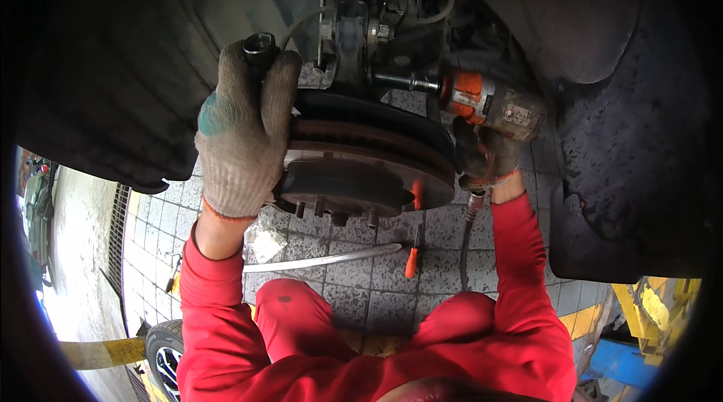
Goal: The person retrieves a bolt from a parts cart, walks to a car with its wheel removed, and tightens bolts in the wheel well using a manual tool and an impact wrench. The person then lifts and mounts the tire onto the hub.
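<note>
My left hand (239,138), in a grey knitted work glove, grips a black socket (260,51) upright between its fingers, beside the brake disc (422,168). My right hand (493,161), also gloved, is wrapped round the handle of an orange and grey impact wrench (489,100). From the wrench a dark extension (407,81) points left at the lower end of the strut (350,40); whether its tip sits on a fastener there is hidden. The rusty-edged disc and its hub with several studs lie between my hands. A bolt end with a nut (380,30) shows on the strut bracket.
Dark wheel-arch liners (98,78) close in on both sides. An air hose (465,244) hangs below the wrench. On the tiled floor lie a metal bar (324,259) and an orange-handled screwdriver (412,259). A wheel (166,357) and a yellow arm (102,353) are lower left.
</note>
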{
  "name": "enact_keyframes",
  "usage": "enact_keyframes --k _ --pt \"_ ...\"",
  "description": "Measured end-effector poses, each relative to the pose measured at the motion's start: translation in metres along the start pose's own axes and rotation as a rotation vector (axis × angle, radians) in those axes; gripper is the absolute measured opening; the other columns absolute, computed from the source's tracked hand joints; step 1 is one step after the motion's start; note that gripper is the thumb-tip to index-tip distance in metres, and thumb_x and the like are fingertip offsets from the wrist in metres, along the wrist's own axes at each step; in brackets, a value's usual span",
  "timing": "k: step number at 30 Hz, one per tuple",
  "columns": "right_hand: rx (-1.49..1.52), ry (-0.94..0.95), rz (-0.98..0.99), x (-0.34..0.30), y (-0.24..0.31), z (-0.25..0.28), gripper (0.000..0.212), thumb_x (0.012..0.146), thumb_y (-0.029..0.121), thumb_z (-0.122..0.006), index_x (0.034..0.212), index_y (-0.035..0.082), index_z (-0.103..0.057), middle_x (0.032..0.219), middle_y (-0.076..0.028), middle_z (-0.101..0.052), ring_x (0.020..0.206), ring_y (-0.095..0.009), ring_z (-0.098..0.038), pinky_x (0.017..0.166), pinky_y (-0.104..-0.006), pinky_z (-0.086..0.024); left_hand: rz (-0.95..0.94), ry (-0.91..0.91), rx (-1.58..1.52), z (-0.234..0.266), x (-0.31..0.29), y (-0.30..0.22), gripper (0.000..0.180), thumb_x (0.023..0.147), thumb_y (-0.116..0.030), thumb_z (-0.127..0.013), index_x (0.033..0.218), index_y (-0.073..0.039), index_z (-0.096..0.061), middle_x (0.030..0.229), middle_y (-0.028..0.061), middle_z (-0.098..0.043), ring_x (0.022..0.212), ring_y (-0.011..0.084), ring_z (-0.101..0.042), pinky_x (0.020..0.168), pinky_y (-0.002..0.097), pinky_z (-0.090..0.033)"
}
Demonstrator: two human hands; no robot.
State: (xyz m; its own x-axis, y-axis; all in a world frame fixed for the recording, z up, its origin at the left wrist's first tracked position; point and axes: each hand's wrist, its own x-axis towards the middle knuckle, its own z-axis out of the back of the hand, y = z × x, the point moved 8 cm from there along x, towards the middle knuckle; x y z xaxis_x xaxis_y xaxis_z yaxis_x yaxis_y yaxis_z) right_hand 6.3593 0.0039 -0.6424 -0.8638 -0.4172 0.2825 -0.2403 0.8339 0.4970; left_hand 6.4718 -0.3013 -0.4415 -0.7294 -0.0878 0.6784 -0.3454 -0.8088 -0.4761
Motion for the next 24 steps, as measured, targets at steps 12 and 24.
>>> enact_keyframes --k 12,24 --pt "-0.116 0.008 0.038 -0.018 -0.003 0.031 0.059 0.106 0.027 -0.069 0.156 0.002 -0.049 0.134 -0.024 -0.07 0.072 -0.023 -0.075 0.055 -0.0291 -0.064 -0.041 -0.03 0.014 0.005 0.001 0.005 0.03 0.11 -0.028 -0.067 0.124 -0.002 -0.065 0.108 0.0245 -0.079 0.098 0.0451 -0.077 0.082 0.0479 -0.059" --pt "0.326 0.496 -0.11 -0.123 -0.002 0.06 0.065 0.11 0.03 -0.063 0.162 -0.002 -0.041 0.15 -0.018 -0.061 0.063 -0.012 -0.065 0.048 -0.0245 -0.056 -0.37 -0.076 0.24 0.005 0.005 0.019 0.035 0.106 -0.026 -0.068 0.134 -0.005 -0.068 0.114 0.0186 -0.075 0.098 0.0316 -0.075 0.084 0.0407 -0.059"
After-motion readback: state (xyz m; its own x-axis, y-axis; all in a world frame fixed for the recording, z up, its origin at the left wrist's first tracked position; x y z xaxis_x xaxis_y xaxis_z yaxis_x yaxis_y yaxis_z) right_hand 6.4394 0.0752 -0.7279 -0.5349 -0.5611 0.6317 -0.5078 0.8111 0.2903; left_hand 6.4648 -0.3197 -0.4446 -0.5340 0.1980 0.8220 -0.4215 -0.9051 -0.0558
